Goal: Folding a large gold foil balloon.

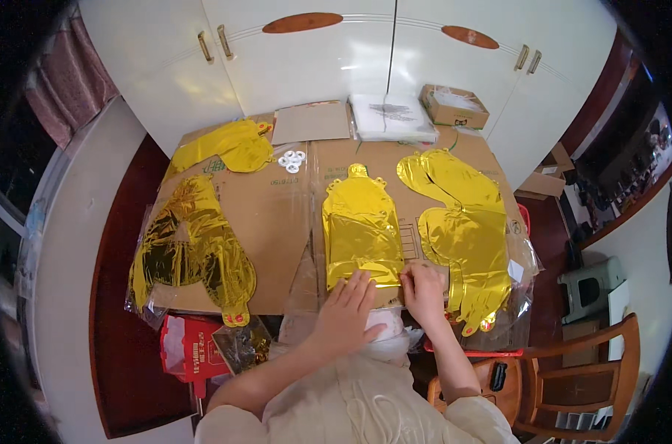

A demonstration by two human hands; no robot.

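Note:
A flat gold foil balloon (362, 229), its near part folded across, lies on the cardboard-covered table (277, 200) in front of me. My left hand (345, 314) rests on its near edge with the fingers stretched out and the thumb apart. At its near right corner, my right hand (425, 292) is closed with bent fingers on the foil edge. To the right lies a curved gold foil balloon (469, 229), close to my right hand. A two-legged gold foil balloon (192, 248) lies at the left, and another gold foil balloon (229, 148) at the far left.
Small white rolls (291, 160) sit near the far edge. Behind are a grey board (311, 122), a stack of clear plastic bags (391, 118) and an open cardboard box (454, 107). A red bag (192, 348) stands below left; a wooden chair (573, 385) is at the right.

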